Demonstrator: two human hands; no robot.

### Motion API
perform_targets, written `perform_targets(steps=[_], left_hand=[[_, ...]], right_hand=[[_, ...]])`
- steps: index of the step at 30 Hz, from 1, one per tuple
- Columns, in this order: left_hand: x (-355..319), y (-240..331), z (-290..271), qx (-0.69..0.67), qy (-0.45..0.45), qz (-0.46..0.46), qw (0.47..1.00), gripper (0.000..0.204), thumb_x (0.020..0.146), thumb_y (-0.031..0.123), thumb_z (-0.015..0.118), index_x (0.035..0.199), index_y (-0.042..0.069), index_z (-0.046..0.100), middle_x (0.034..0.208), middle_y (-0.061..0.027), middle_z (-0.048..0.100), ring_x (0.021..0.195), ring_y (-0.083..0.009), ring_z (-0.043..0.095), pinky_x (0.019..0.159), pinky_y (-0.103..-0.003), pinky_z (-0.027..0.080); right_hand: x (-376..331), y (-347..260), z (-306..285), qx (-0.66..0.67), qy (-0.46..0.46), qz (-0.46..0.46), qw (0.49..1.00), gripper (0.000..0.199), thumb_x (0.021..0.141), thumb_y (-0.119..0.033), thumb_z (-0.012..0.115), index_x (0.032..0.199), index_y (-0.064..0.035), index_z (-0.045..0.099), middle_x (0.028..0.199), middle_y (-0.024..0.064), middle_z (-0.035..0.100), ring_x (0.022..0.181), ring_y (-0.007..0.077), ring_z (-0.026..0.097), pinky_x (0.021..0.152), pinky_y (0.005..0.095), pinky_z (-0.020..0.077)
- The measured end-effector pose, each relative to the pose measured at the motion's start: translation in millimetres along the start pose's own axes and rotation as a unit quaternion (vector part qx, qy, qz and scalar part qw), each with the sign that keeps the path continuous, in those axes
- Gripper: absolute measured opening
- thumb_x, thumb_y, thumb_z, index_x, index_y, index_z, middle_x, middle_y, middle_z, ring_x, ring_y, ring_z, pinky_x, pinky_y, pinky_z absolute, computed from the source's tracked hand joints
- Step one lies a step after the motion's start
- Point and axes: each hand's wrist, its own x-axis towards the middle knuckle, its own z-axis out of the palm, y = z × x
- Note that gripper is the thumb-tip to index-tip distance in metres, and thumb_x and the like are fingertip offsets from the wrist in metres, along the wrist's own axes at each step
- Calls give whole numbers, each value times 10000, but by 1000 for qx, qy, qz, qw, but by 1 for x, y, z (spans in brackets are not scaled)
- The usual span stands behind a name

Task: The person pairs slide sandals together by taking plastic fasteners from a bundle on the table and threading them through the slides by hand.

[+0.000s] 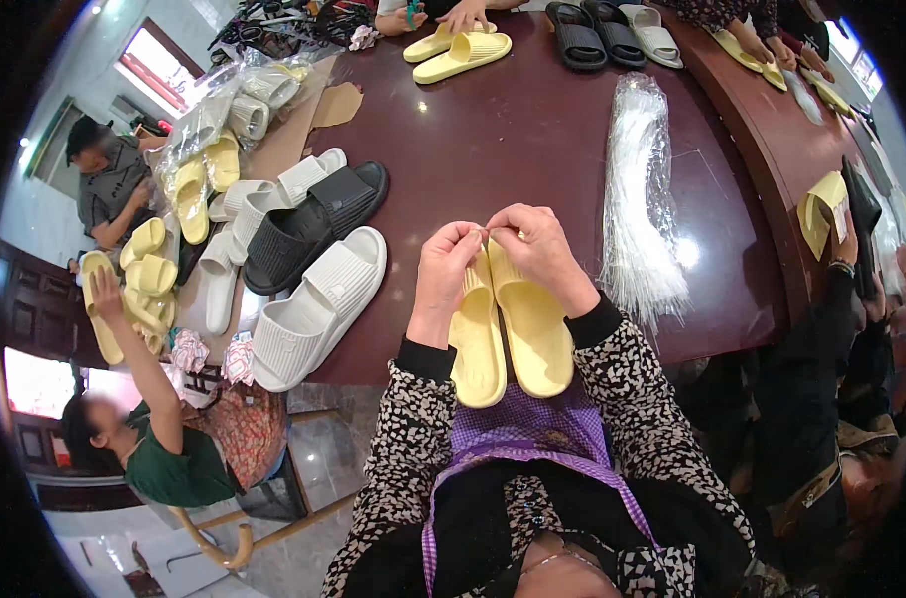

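A pair of yellow slide slippers [534, 344] lies side by side in front of me, heels toward my body at the table's near edge. Over their front ends, my left hand [445, 277] and my right hand [540, 249] meet with fingertips pinched close together. Whatever they pinch is too small to make out, and the hands hide much of the slippers' upper parts. To the right of my hands lies a long bundle of thin, clear-white plastic strands [634, 189], partly inside a clear wrapper.
Large white slides [323, 309] and black slides [318, 224] lie left on the dark red table [473, 135], near bagged yellow slippers [206, 179]. Co-workers handle yellow slippers at the left, the far edge and the right. More dark slides [577, 40] stand at the back.
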Motion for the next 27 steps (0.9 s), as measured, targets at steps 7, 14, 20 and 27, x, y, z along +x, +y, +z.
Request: perform_targets(steps=[7,14,20,27], left_hand=[[10,5,2,27,49,65,996,215,899,29,544,1098,-23,607,978,-29,627,755,-63,545,669,-198,445],[-19,18,-30,202,177,143,953,334,880,30,496,1199,-64,519,1117,-101,585,982,-150,545,828,-260,455],[-67,8,-126,493,305,279,765,307,900,30,505,1193,-61,516,1072,-153,597,923,-243,573,835,-325,468],[-124,41,-180,672,381,337,539,361,948,194,560,1271,33,557,1021,-211,611,842,-314,590,768,-422,488]], right_hand=[[13,8,1,-67,129,-85,986,70,797,-45,649,864,-32,662,833,79,663,724,212,631,699,318,470],[-37,-4,-18,-46,84,-58,994,99,843,-108,620,897,-32,652,797,127,631,728,272,639,620,351,501],[-59,12,12,-108,-119,25,987,244,866,-255,590,809,-19,617,744,172,625,718,341,636,648,436,499],[-49,7,24,-174,-113,59,977,313,846,-242,591,686,25,558,573,181,570,530,340,600,551,436,487]])
